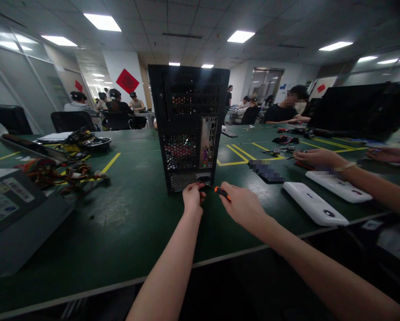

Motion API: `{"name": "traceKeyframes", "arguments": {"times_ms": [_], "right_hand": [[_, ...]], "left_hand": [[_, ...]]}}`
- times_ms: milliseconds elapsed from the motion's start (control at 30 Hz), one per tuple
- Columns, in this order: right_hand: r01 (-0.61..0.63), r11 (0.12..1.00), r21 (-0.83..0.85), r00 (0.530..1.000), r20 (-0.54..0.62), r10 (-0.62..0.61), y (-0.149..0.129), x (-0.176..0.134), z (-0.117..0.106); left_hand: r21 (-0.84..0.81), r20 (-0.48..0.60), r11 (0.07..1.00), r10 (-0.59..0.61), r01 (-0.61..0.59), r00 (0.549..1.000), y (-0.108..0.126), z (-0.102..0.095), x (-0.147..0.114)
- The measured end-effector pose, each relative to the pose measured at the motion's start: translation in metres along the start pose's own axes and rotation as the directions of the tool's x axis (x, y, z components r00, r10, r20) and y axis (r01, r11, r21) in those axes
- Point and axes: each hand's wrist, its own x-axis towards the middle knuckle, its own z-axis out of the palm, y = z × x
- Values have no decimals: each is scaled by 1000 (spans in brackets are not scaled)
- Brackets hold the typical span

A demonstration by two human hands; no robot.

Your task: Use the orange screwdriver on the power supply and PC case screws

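Note:
A black computer case [189, 122] stands upright on the green table, its back panel with ports and mesh facing me. My right hand [242, 205] is closed around the orange and black handle of a screwdriver [222, 192]. The thin shaft points left toward the power supply [183, 182] at the bottom of the case. My left hand [193, 197] is at that lower edge, fingers bent together near the screwdriver's tip. Whatever those fingertips hold is too small to make out.
At the left lie a grey metal unit [19, 209] and bundled cables [69, 171]. On the right are a dark phone [268, 170], two white devices [313, 203] and another person's hands [320, 158]. A black monitor [350, 109] stands behind them. The table's front edge [233, 257] runs below my forearms.

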Motion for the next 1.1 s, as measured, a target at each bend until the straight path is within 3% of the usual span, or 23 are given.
{"name": "traceKeyframes", "arguments": {"times_ms": [100, 267, 367, 467, 567, 633, 700, 800, 900, 1100], "right_hand": [[183, 937, -297, 981, -9, -194, -17, -9, 0], [292, 878, -379, 950, 4, -314, -21, -15, 8], [207, 945, -255, 976, -6, -216, -7, -15, 10], [11, 1000, 7, 998, -69, -11, 7, -17, 14], [-77, 927, 366, 979, -146, 139, 12, -16, 26], [-99, 867, 488, 973, -137, 188, 9, -8, 36], [-61, 895, 442, 983, -129, 130, 4, 6, 44], [93, 972, 214, 980, -194, -51, -3, 31, 52], [211, 975, 66, 962, -191, -195, -3, 49, 55], [263, 954, -144, 944, -164, -286, 3, 55, 63]], "left_hand": [[-18, 12, 1000, 10, -9, 1000, 1, 0, -2], [-33, 13, 999, 12, -11, 1000, 3, 0, -5], [-20, -13, 1000, -11, 11, 1000, 3, -1, -3], [-38, -15, 999, -26, 25, 1000, 2, -2, 0], [-39, -9, 999, -29, 29, 1000, 2, -1, 0], [-29, -16, 999, -19, 18, 1000, 2, 0, -3], [-31, -42, 1000, 6, -7, 999, 4, -1, -5], [-58, -134, 996, 59, -67, 989, 7, -4, -6], [-112, -230, 990, 64, -92, 971, 8, -7, -4], [-184, -256, 980, 23, -72, 966, 7, -8, -1]]}}
